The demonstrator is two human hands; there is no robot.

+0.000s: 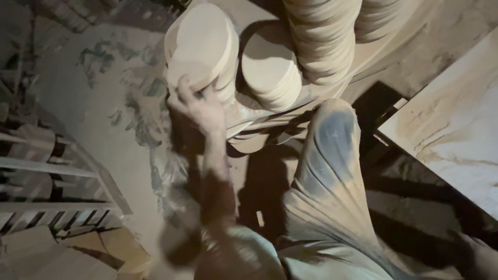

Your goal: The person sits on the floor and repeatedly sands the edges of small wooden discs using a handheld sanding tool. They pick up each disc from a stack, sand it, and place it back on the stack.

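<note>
A slatted wooden frame (57,181) lies far left of the stacked wooden discs (270,67). The left hand (197,103) grips the edge of the leftmost disc stack (199,46), fingers curled. Right of the discs, a dusty knee (332,129) rises; the right hand is out of view.

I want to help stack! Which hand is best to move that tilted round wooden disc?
Probably the left hand: it already touches the pale round wooden disc. The right hand is not in view.

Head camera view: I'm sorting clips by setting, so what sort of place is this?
Probably a small woodworking workshop: stacks of round wooden discs, a large wooden board and slatted wooden pieces on a dusty floor. The left hand grips one stack.
</note>
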